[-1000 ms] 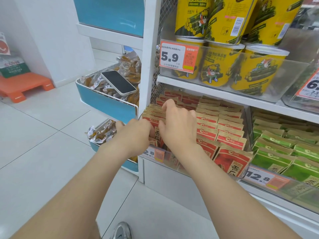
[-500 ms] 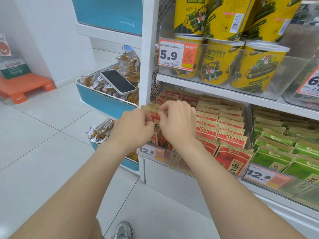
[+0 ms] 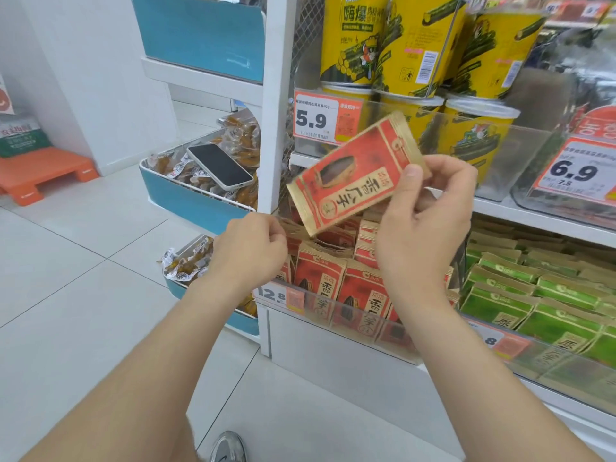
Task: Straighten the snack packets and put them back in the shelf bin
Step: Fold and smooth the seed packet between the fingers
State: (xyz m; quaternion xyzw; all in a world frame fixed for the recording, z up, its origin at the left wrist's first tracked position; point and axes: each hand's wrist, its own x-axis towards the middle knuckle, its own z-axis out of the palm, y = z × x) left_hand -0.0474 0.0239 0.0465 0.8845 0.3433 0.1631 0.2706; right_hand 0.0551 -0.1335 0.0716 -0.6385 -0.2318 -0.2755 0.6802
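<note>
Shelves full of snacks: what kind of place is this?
Most likely a small shop or convenience store: price tags, rows of red snack packets in a clear bin, and stacked yellow tubs on the shelf above.

I cannot see the fingertips of the left hand point(image 3: 250, 251), tucked behind its knuckles at the binned packets point(image 3: 318, 275), and the right hand point(image 3: 423, 221) pinching the tilted packet point(image 3: 350, 178) hides its far corner.

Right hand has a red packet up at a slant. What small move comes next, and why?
Likely turn the red packet upright and lower it into the left row of the clear bin: the right hand pinches it tilted above that bin, while the left hand sits at that row's packet tops.
</note>
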